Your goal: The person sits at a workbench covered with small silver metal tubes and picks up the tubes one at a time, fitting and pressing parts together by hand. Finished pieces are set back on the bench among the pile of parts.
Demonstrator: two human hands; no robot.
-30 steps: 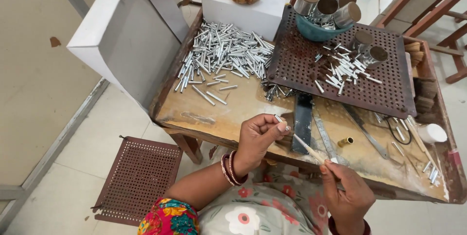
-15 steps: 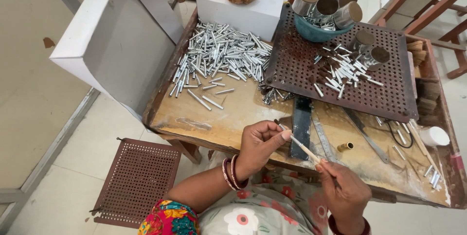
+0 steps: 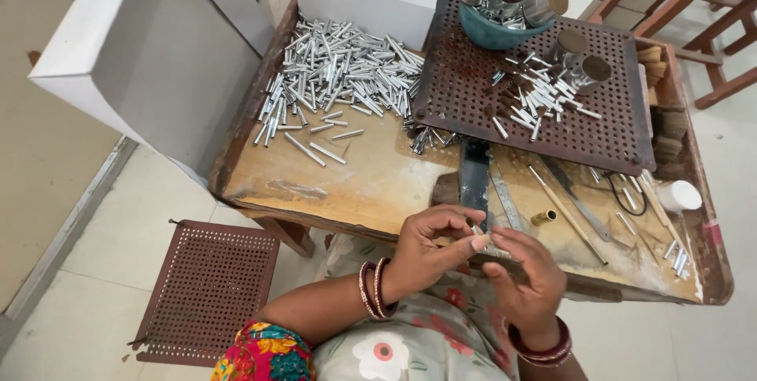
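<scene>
My left hand (image 3: 426, 248) pinches a small silver tube (image 3: 477, 230) between thumb and fingertips, just above the near edge of the wooden workbench (image 3: 355, 184). My right hand (image 3: 527, 280) meets it from the right, fingers closed on a thin pale stick that my fingers mostly hide. The fingertips of both hands touch at the tube. A large pile of the same silver tubes (image 3: 339, 73) lies at the bench's far left. More tubes (image 3: 540, 97) are scattered on a brown perforated metal tray (image 3: 615, 140) at the far right.
A teal bowl (image 3: 493, 34) with metal cups and a white box (image 3: 371, 2) stand at the back. A dark metal bar (image 3: 473, 176), a brass piece (image 3: 544, 217), wooden sticks (image 3: 572, 219) and a white cap (image 3: 678, 196) lie near my hands. A second perforated tray (image 3: 209, 294) lies on the floor.
My right hand has moved up and left with the stick until it met my left hand at the tube. The long part of the stick is no longer in sight.
</scene>
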